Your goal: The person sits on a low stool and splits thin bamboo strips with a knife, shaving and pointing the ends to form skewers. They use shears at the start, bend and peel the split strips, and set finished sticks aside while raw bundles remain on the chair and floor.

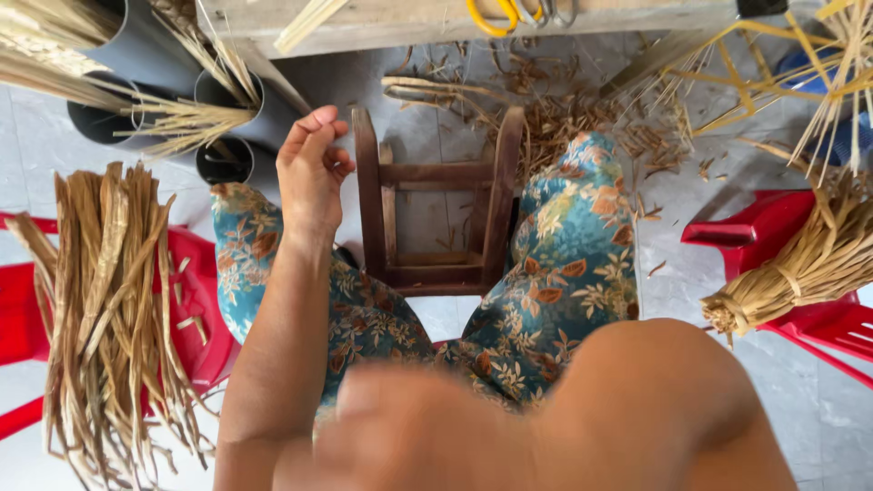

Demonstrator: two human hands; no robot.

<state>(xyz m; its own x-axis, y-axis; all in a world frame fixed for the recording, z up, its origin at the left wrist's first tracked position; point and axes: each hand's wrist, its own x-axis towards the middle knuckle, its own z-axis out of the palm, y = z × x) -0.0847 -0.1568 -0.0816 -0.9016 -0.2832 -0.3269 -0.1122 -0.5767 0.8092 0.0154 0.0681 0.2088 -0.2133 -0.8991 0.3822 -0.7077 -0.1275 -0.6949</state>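
My left hand (314, 173) is raised over my left knee, next to the left leg of a small dark wooden stool frame (436, 200) that stands between my knees. Its fingers are loosely curled and apart, and nothing is in it. My right arm (637, 409) crosses the bottom of the view very close to the camera. It ends in a blurred shape (391, 427) that may be my right hand, and its grip cannot be made out. I wear blue floral trousers (568, 264).
A bundle of dried straw strips (109, 300) lies on a red plastic chair (205, 309) at left. Grey tubes (145, 50) hold more straw. Yellow-handled scissors (496, 14) lie on a wooden bench (400, 23). At right is another straw bundle (809, 268) on a red chair (755, 227). Scraps litter the tiled floor.
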